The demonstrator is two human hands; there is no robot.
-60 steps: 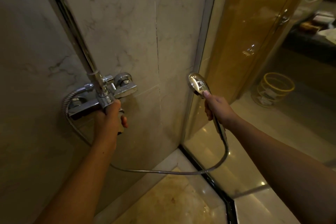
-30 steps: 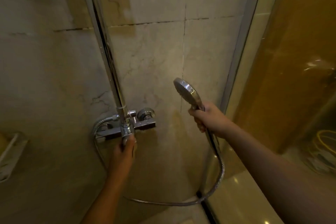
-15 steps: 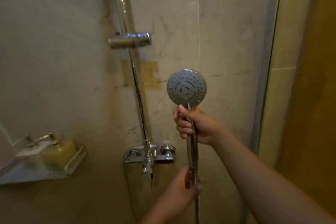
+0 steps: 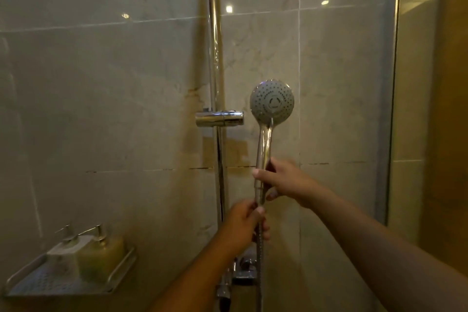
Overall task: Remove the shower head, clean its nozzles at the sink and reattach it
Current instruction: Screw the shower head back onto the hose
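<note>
The round grey shower head (image 4: 272, 102) faces me, upright on its chrome handle. My right hand (image 4: 281, 180) grips the lower part of that handle. Just below, my left hand (image 4: 245, 225) is closed around the top of the metal hose (image 4: 258, 273), where it joins the handle. The chrome holder (image 4: 219, 118) on the vertical rail (image 4: 214, 45) sits empty, a little left of the head and level with its lower rim. The mixer tap (image 4: 243, 272) is partly hidden behind my left arm.
A wire shelf (image 4: 119, 276) on the left wall carries two pump bottles (image 4: 101, 258). Marble tile wall behind. A glass panel with a metal frame (image 4: 391, 109) closes the right side.
My view has tilted up from the tap to the rail holder. The left hand left the tap and took the hose. The right hand slid down the handle and raised the head beside the holder.
</note>
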